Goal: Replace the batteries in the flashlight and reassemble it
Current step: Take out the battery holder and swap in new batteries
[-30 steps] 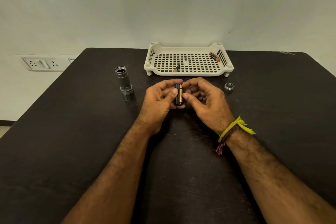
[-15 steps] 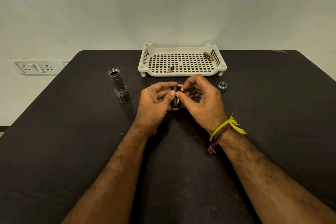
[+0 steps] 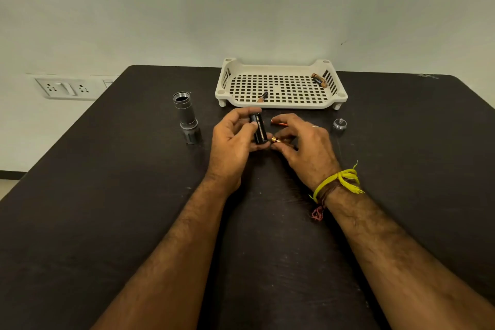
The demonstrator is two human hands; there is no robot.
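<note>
My left hand [image 3: 232, 142] grips a black battery holder [image 3: 258, 128] upright between thumb and fingers. My right hand [image 3: 302, 146] pinches a gold-ended battery [image 3: 276, 140] just right of the holder's lower end. Another reddish battery [image 3: 278, 122] lies on the table behind my right fingers. The grey flashlight body [image 3: 186, 116] stands to the left with its threaded open end up. Its small metal end cap [image 3: 339, 124] rests on the table at the right.
A white perforated tray [image 3: 278, 104] stands at the back of the dark table [image 3: 107, 195], with one battery [image 3: 262, 96] at its front left and batteries [image 3: 319, 80] at its back right corner. Wall sockets [image 3: 67, 87] sit at the left.
My hands have drawn apart. My right hand has pulled a battery out of the holder and moved right and down, while my left hand keeps the holder upright.
</note>
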